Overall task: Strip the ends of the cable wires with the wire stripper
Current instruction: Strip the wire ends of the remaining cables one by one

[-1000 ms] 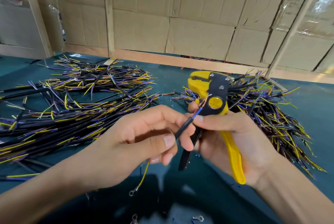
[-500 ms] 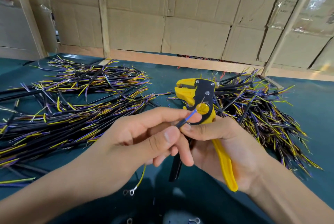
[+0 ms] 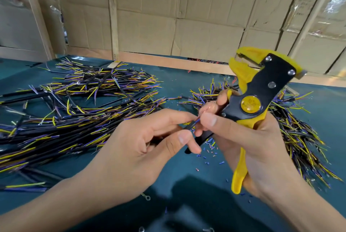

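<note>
Raised higher now, the wire stripper (image 3: 262, 89) sits gripped in the right hand (image 3: 249, 138); the left hand (image 3: 142, 149) pinches the cable (image 3: 191, 125), its tip between the right fingertips (image 3: 207, 119).

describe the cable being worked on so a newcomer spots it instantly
On the green table, between two heaps of cables, find the hands. The left hand pinches one black cable, its blue wire tip touching the right hand. It alone is held off the table.
</note>
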A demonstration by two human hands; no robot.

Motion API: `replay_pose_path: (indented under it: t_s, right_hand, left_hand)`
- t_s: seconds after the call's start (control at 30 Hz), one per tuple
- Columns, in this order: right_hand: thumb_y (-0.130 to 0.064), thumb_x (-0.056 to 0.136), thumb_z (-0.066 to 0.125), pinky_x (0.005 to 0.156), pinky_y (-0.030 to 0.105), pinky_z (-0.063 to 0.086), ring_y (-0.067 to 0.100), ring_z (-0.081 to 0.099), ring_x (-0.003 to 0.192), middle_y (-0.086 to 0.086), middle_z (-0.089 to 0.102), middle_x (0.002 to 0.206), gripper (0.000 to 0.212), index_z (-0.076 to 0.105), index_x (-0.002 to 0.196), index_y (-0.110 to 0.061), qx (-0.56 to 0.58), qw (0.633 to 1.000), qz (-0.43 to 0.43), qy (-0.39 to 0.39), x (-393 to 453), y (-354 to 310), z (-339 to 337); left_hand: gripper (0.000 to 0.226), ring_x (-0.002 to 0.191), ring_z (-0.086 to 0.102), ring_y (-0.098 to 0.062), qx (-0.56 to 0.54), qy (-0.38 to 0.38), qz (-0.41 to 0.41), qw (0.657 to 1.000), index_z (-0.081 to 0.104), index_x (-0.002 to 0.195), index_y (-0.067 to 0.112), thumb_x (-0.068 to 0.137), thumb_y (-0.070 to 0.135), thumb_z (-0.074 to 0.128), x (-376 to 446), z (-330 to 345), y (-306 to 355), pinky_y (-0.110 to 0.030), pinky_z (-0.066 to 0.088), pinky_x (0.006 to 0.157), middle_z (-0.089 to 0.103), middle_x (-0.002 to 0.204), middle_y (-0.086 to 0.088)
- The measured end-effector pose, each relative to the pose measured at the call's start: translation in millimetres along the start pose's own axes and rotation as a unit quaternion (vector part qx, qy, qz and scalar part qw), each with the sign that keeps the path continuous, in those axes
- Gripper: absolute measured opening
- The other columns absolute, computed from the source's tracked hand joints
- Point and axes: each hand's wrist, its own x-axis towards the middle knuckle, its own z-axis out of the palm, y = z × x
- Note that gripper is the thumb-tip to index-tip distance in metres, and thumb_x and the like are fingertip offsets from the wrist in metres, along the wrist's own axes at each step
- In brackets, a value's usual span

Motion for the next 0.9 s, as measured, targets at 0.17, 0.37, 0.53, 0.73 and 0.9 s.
replay_pose_path:
  t_s: [0.17,0.37,0.53,0.73,0.9]
  right_hand:
    - [0.006,0.072,0.072,0.066,0.034,0.055,0.032,0.064,0.071,0.014,0.064,0.080,0.031,0.058,0.099,0.001,-0.002,0.999,-0.014,0.033,-0.9,4.5,1.2]
    - [0.004,0.074,0.073,0.070,0.029,0.053,0.032,0.062,0.065,0.014,0.066,0.075,0.022,0.060,0.091,0.001,-0.027,0.999,-0.002,0.029,-6.5,11.0,5.8]
    - [0.009,0.077,0.067,0.066,0.029,0.053,0.029,0.058,0.062,0.019,0.058,0.070,0.015,0.057,0.085,0.001,0.070,0.994,0.069,-0.039,-6.8,12.1,10.7]
    - [0.008,0.079,0.066,0.069,0.032,0.052,0.029,0.055,0.063,0.017,0.055,0.070,0.011,0.060,0.085,0.001,0.080,0.988,0.110,-0.071,-6.0,13.3,6.1]
    - [-0.001,0.075,0.071,0.065,0.037,0.056,0.033,0.061,0.062,0.022,0.060,0.073,0.016,0.066,0.089,0.005,0.054,0.992,0.116,0.001,-2.5,19.4,2.2]
  left_hand:
    - [0.022,0.064,0.053,-0.019,-0.019,0.027,0.006,0.999,0.062,0.119,0.031,0.099,0.034,0.054,1.3,0.2,-3.3,-0.031,0.046,0.061,0.076,0.094,0.010]
    - [0.027,0.059,0.050,-0.008,-0.043,0.074,0.020,0.996,0.066,0.118,0.026,0.095,0.027,0.052,3.0,0.7,-5.7,-0.013,0.043,0.063,0.073,0.084,0.004]
    - [0.021,0.057,0.051,-0.008,-0.056,0.065,0.023,0.996,0.069,0.115,0.026,0.098,0.028,0.057,1.5,2.3,-8.7,-0.014,0.043,0.063,0.071,0.078,0.003]
    - [0.025,0.056,0.050,-0.010,-0.051,0.059,0.024,0.997,0.072,0.116,0.028,0.098,0.024,0.056,-1.3,4.4,-9.4,-0.017,0.045,0.064,0.071,0.078,0.001]
    - [0.030,0.057,0.049,-0.005,-0.077,0.097,0.016,0.992,0.071,0.118,0.033,0.095,0.025,0.053,0.9,3.9,-8.7,-0.011,0.041,0.059,0.072,0.079,0.001]
